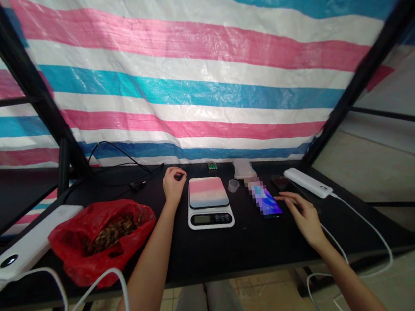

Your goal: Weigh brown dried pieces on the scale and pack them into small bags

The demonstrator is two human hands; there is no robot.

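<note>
My left hand (173, 183) rests on the black table (218, 249) just left of a small kitchen scale (209, 202), fingers curled in a loose fist; I cannot see anything in it. My right hand (301, 213) lies flat with fingers stretched out, the fingertips touching the right edge of a lit phone (266, 201). A small clear cup (233, 185) stands between the scale and the phone.
A red plastic bag (100, 237) of brown pieces lies at the left. White power banks (30, 243) (308, 182) with cables sit at both table ends. A striped tarp (198, 76) hangs behind, framed by black poles. A second dark phone (281, 182) lies near the right power bank.
</note>
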